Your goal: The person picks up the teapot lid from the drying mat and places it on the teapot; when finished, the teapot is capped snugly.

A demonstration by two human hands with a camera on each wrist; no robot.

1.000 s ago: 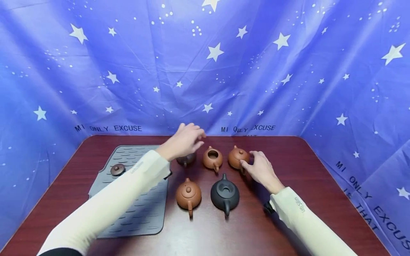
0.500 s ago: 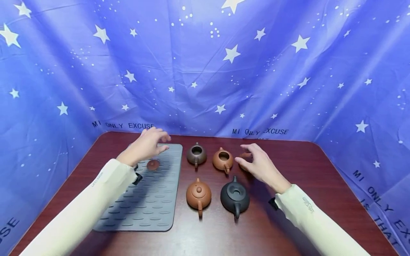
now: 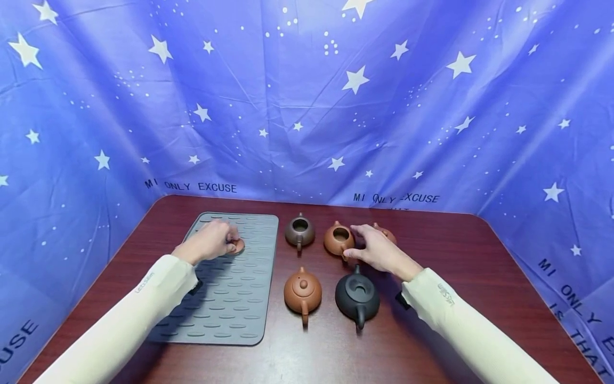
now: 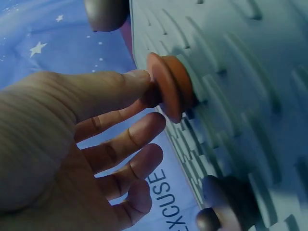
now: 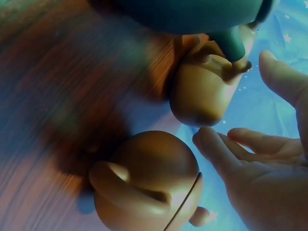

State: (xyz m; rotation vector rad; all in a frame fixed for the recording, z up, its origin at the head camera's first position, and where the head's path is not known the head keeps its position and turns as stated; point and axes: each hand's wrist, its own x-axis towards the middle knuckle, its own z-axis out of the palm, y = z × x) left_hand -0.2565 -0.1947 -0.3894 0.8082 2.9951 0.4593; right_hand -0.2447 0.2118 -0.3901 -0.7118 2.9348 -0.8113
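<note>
My left hand (image 3: 209, 242) is over the grey mat (image 3: 230, 304), its thumb and index finger pinching the knob of an orange-brown teapot lid (image 4: 166, 89). The lid's underside faces the mat, close to its ridges. Beyond it, a dark brown lid (image 4: 231, 204) lies on the mat, mostly covered by the hand in the head view. My right hand (image 3: 381, 250) reaches beside an orange-brown teapot without a lid (image 3: 334, 245), fingers spread around its right side and thumb near the handle. In the right wrist view, a gap shows between thumb and fingers.
A lidless dark brown teapot (image 3: 299, 234) stands at the back, nearest the mat. A lidded orange-brown teapot (image 3: 302, 296) and a black teapot (image 3: 357, 301) stand in front. Another lidded orange-brown teapot (image 3: 387, 234) is partly behind my right hand. A starry blue curtain (image 3: 307, 96) surrounds the table.
My left hand has moved left from above the dark brown teapot to the mat and taken hold of the orange-brown lid. My right hand has shifted left from the lidded teapot to the lidless one.
</note>
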